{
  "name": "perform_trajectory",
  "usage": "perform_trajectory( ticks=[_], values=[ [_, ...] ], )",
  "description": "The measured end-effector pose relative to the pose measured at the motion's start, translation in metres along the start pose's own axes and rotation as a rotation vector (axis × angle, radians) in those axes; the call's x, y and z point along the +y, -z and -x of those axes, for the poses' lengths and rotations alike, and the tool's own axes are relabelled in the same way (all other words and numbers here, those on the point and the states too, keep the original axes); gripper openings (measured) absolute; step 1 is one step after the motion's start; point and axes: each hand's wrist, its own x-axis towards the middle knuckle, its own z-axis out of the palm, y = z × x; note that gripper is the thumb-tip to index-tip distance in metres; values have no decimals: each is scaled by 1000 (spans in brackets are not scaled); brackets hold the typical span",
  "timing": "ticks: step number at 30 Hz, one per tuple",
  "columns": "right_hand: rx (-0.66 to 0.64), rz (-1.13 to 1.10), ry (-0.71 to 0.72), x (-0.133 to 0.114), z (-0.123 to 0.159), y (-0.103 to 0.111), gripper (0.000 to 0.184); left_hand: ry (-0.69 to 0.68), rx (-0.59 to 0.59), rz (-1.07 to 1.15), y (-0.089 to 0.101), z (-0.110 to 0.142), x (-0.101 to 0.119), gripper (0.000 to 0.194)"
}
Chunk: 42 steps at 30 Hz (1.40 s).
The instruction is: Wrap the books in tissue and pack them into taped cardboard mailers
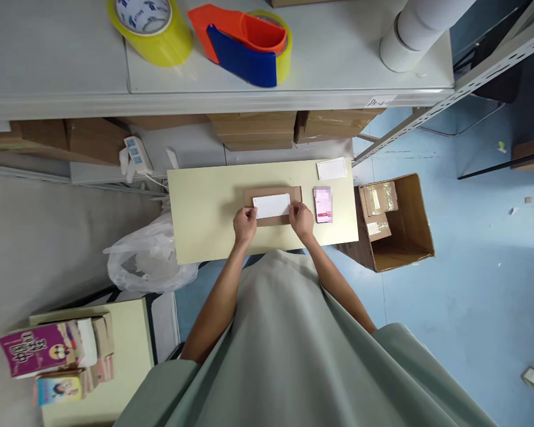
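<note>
A white rectangular label point(271, 206) lies over a flat brown cardboard package point(272, 191) on the pale yellow table point(209, 207). The fingers of my left hand point(244, 225) are closed on the label's left end. At its right end, my right hand point(301, 220) pinches the label in the same way. Whether the label is touching the cardboard in the middle, I cannot tell. Just right of my right hand lies a pink, phone-like rectangle point(323, 204), partly blurred. Another white label or stack of labels point(331, 168) rests at the table's far right corner.
Above the table's far side, a grey shelf point(338, 65) holds yellow tape point(169, 38), an orange and blue tape dispenser point(249, 47) and white rolls point(403, 44). An open carton point(407, 228) with small boxes stands right. At left are a plastic bag point(151, 258) and books point(40, 350).
</note>
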Motion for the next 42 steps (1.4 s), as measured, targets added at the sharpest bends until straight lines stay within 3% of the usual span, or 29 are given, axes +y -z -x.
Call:
perform_trajectory(
  ticks=[15,21,24,28,32,38,42],
  values=[
    [-68,97,-72,-10,-9,13,26,48,-38,-63,1,-4,6,29],
    [-219,113,-51,-5,-14,29,16,64,-42,-58,0,-6,7,29],
    [-254,124,-66,-12,-26,34,13,71,-47,-63,0,-7,8,28],
    [-173,70,-85,-33,-51,37,17,66,-48,-64,2,-5,10,27],
    [-125,94,-78,-47,-55,32,22,64,-44,-59,3,-5,12,25],
    [-274,218,32,-53,-28,11,12,59,-49,-53,3,-5,13,21],
    [-305,203,68,-73,-36,2,13,51,-46,-62,3,-4,14,21]
  ],
)
